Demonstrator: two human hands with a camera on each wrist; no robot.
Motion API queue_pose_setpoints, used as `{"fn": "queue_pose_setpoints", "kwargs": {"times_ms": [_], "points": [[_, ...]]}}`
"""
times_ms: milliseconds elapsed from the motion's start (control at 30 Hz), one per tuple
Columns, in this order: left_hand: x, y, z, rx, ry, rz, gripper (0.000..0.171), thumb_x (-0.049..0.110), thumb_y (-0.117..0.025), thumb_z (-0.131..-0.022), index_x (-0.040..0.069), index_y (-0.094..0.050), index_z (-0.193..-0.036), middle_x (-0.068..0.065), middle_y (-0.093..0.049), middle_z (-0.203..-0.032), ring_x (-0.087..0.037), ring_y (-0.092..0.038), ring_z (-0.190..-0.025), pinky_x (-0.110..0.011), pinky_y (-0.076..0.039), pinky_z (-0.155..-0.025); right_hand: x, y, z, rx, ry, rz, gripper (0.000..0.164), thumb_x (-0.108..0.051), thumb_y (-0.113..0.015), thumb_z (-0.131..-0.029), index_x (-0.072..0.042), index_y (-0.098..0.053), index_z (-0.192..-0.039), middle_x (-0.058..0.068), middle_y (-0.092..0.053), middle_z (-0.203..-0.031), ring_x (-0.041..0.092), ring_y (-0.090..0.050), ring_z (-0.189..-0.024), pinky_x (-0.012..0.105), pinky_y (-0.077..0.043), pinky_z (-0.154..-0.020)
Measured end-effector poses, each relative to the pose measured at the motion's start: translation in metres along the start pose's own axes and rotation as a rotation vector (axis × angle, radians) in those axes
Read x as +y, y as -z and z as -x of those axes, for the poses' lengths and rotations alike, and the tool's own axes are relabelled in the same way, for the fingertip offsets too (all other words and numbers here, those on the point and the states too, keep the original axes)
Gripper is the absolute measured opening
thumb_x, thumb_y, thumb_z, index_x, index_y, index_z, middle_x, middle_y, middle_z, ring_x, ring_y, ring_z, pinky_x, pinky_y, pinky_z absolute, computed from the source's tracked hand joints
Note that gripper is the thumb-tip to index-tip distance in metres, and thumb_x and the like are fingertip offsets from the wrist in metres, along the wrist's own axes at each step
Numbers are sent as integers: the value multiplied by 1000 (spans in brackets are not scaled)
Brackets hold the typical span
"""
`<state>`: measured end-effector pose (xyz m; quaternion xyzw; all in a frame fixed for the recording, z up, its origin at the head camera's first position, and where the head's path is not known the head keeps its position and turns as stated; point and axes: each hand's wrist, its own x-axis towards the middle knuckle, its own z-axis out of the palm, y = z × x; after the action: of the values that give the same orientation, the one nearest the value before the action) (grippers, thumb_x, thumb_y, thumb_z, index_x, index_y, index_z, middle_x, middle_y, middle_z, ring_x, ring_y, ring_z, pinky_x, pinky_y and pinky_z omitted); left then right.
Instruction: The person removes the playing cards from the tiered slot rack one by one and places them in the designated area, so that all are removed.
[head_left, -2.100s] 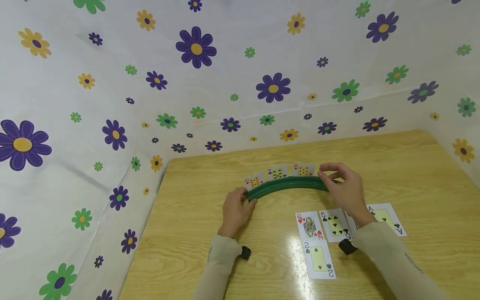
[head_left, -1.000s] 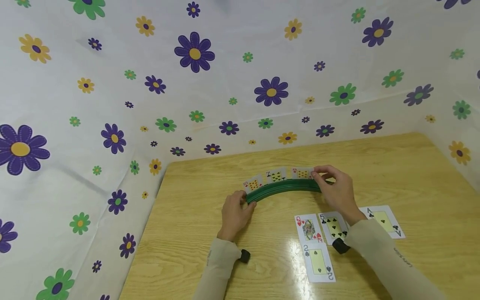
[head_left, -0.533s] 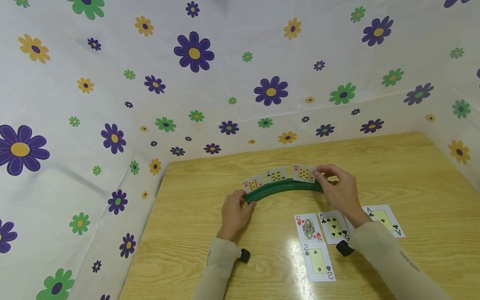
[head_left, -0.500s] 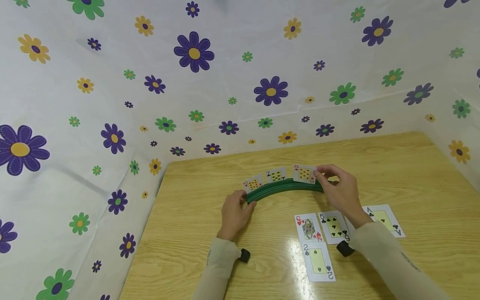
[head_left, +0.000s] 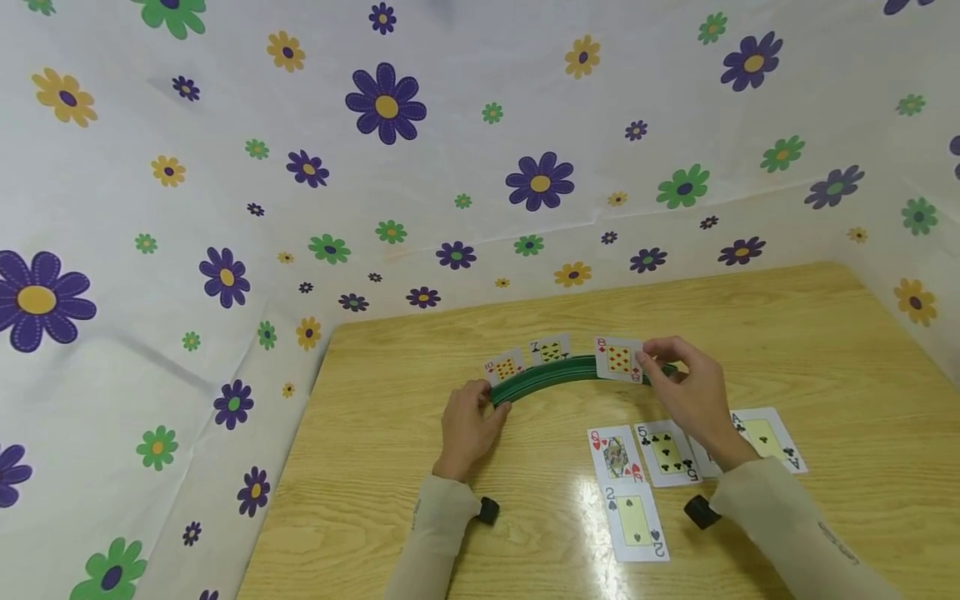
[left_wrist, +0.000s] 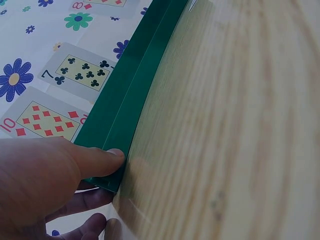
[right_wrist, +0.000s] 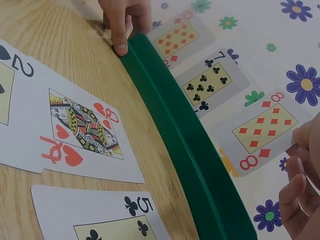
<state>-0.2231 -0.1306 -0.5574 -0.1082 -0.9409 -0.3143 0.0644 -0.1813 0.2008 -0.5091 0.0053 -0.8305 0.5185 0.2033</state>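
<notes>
A curved green card holder (head_left: 551, 375) stands on the table, its left end gripped between the thumb and fingers of my left hand (head_left: 468, 427). Upright in it are the ten of diamonds (head_left: 504, 365) and the seven of clubs (head_left: 551, 349). My right hand (head_left: 692, 390) pinches the eight of diamonds (head_left: 619, 360) by its right edge, thumb in front. In the head view that card overlaps the front of the holder; the right wrist view shows the eight (right_wrist: 265, 129) raised beside the holder (right_wrist: 185, 140).
Face up on the wooden table (head_left: 360, 467) lie the queen of hearts (head_left: 615, 454), two of spades (head_left: 636, 523), five of clubs (head_left: 667, 452) and ace of clubs (head_left: 768, 440). Another card is mostly hidden under my right wrist. A flower-print cloth (head_left: 465, 150) surrounds the table.
My right hand has gone from the holder's right end to the eight of diamonds, pinched it, lifted it from the slot and brought it forward and right. My left hand keeps its grip.
</notes>
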Motion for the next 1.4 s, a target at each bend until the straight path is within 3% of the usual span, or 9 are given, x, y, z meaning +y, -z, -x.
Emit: {"fn": "queue_pose_setpoints", "kwargs": {"times_ms": [333, 733, 967, 1167, 1400], "points": [[-1, -2, 0, 1, -11, 10, 25, 26, -83, -99, 8, -72, -112, -9, -76, -108, -26, -64, -98, -42, -52, -86, 6, 14, 20, 5, 20, 3, 14, -9, -75, -103, -4, -76, -116, -19, -67, -100, -9, -57, -92, 13, -46, -66], [-3, -2, 0, 4, -4, 5, 25, 26, -83, -99, 8, -72, -111, -9, -75, -107, -26, -64, -97, -43, -52, -84, 9, 23, 35, 9, 65, 42, 15, -5, -77, -101, -3, -76, -115, -3, -74, -100, -14, -58, -92, 12, -48, -67], [-2, -2, -1, 3, -7, 2, 24, 26, -83, -99, 7, -72, -110, -9, -75, -106, -24, -62, -95, -40, -50, -83, 13, 31, 48, 17, 68, 40, 18, 1, -79, -96, -4, -78, -113, -6, -76, -98, -14, -60, -90, 12, -48, -67], [-1, -1, 0, 2, -7, 2, 25, 26, -82, -99, 7, -72, -113, -10, -76, -108, -26, -65, -98, -44, -53, -86, 15, 41, 60, -18, -6, 59, 15, -6, -77, -101, -5, -77, -116, -17, -74, -96, -16, -61, -90, 10, -50, -70], [0, 0, 0, -1, -8, 10, 25, 25, -82, -99, 6, -72, -112, -11, -76, -108, -28, -66, -99, -45, -54, -86, 19, 52, 73, -71, -36, 32, 14, -9, -77, -103, -4, -76, -116, -1, -78, -97, -12, -64, -89, 10, -52, -71]]}}
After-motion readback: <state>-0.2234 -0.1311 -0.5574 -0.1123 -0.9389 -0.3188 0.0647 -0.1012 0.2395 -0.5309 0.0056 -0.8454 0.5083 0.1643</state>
